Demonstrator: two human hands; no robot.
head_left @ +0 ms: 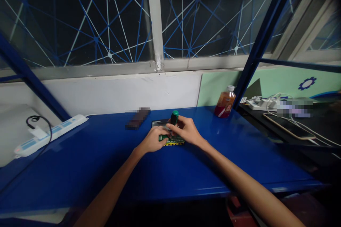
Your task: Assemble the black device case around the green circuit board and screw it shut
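Observation:
A screwdriver [174, 117] with a green and black handle stands nearly upright over the middle of the blue table. My right hand [189, 129] is closed around its handle, and the thin shaft points down. My left hand [153, 139] is beside the shaft, thumb and fingers bent together around a small green piece [163, 137] that is partly hidden. Under both hands lies a flat case [174, 141] with green rows of print and a yellow and black striped front edge. Its dark back part [157, 123] shows behind my left hand. The screwdriver's tip cannot be made out.
A dark, blurred-out object [138, 118] lies behind the case. At the back right stands a drink bottle [226, 101]. A white power strip [53, 134] with a black cable runs along the left. On the dark table to the right are a phone [289, 126] and white cables.

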